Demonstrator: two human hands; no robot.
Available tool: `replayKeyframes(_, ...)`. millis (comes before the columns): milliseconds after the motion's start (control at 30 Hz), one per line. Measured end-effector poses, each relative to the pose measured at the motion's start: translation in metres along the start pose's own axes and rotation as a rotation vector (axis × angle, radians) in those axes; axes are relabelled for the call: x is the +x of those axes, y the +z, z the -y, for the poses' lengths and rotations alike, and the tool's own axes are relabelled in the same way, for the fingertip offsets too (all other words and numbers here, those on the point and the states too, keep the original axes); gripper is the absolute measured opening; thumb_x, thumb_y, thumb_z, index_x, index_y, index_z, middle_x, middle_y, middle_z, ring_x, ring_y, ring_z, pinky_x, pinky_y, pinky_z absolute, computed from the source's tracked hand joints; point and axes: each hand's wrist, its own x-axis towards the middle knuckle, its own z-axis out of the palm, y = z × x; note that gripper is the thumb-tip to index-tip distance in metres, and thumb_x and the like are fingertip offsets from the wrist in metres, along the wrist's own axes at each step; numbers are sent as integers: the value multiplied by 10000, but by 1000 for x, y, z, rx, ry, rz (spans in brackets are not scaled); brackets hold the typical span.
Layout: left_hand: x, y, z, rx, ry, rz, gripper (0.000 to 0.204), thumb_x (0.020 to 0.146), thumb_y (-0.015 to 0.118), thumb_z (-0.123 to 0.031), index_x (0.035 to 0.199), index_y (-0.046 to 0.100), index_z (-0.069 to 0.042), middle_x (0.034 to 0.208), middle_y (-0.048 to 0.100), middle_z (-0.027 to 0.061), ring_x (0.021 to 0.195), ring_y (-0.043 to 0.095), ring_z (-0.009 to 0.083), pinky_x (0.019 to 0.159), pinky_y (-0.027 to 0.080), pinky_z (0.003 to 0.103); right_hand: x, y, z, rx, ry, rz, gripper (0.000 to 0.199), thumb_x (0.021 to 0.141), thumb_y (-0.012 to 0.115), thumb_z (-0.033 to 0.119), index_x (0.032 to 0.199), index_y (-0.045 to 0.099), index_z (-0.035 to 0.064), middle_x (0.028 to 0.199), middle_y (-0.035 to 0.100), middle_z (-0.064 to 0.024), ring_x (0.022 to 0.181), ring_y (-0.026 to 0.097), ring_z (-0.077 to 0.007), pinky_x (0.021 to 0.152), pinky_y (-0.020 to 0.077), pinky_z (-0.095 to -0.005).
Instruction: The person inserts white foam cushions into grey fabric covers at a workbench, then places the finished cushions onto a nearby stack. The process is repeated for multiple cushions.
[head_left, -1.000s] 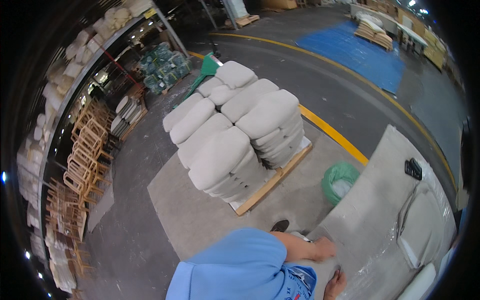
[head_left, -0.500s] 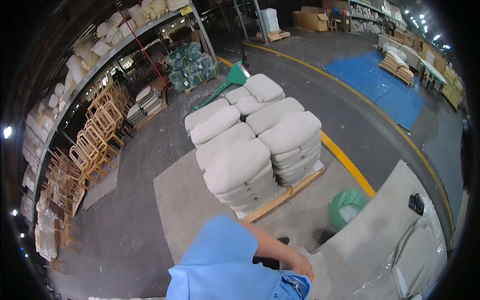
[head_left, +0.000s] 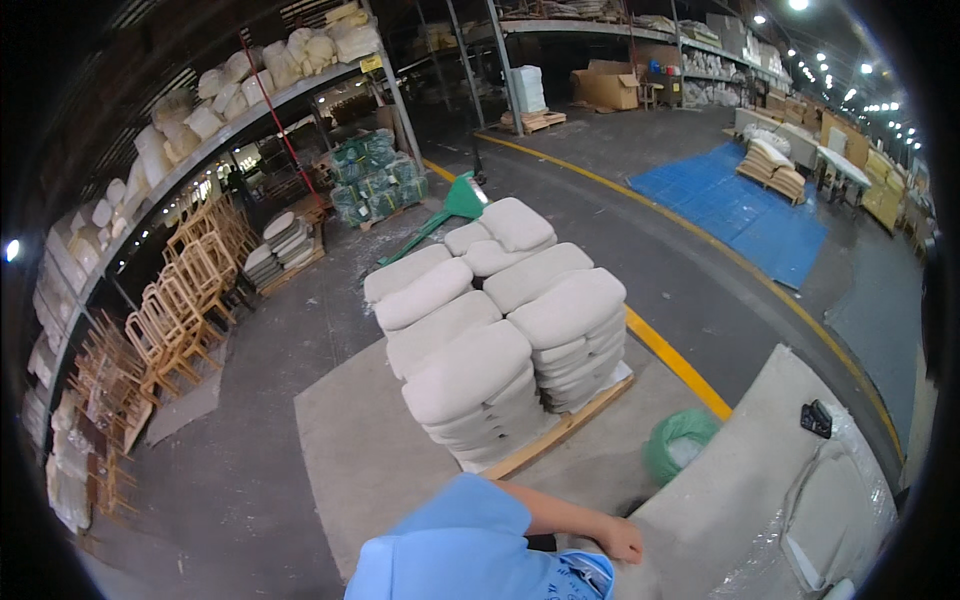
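My left arm comes out of a blue sleeve [head_left: 450, 540] at the lower edge. My left hand [head_left: 622, 540] rests with curled fingers on the near edge of a grey fabric-covered table [head_left: 740, 480]. Whether it grips the fabric is unclear. My right hand is out of view. In front of me stands a wooden pallet [head_left: 565, 430] stacked high with grey cushions [head_left: 500, 340]. A small black tool [head_left: 816, 418] lies on the far part of the table, away from the hand.
A green bag [head_left: 680, 445] sits on the floor between pallet and table. Clear plastic sheet [head_left: 850, 520] covers the table's right part. A green pallet jack [head_left: 450, 205] stands behind the cushions. Wooden chair frames [head_left: 190, 295] line the left racks. A yellow floor line [head_left: 680, 365] and a blue mat [head_left: 740, 205] lie to the right.
The view has swung up and left, so more of the warehouse shows. My right hand, seen on the table a second ago, has left the picture. My left hand stays at the table edge.
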Motion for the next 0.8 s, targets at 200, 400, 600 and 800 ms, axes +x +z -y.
replayKeyframes(200, -95, -6, -23, 205, 524, -231, 535, 974, 655, -416, 1422, 632, -124, 1372, 680, 149, 1228, 656, 343, 998, 492, 495, -15, 0, -1, 14, 26, -93, 462, 942, 697, 182, 1344, 571, -8, 1280, 590, -261, 1198, 565, -429, 1010, 449, -488)
replayKeyframes(400, -52, -31, -18, 319, 361, -239, 684, 842, 802, -238, 1454, 557, -57, 1420, 603, 195, 1314, 563, 398, 1104, 447, 524, -22, -47, 76, -140, 119, -176, 739, 823, 837, 140, 1469, 525, -37, 1318, 662, -290, 1185, 656, -474, 1026, 522, -522)
replayKeyframes(600, -10, -38, -75, 513, 133, -346, 614, 820, 834, -380, 1329, 617, -114, 1190, 690, 137, 1095, 682, 367, 937, 551, 463, 38, -72, 111, -405, 136, -245, 539, 809, 848, 326, 1218, 608, 71, 1121, 715, -166, 1059, 686, -392, 868, 545, -484)
replayKeyframes(800, -17, -34, -73, 571, 194, -416, 587, 772, 869, -435, 1199, 640, -103, 1054, 688, 117, 1005, 683, 352, 864, 539, 454, -24, -70, 65, -316, 238, -340, 549, 779, 876, 426, 1147, 622, 110, 1037, 721, -101, 983, 709, -362, 818, 552, -481)
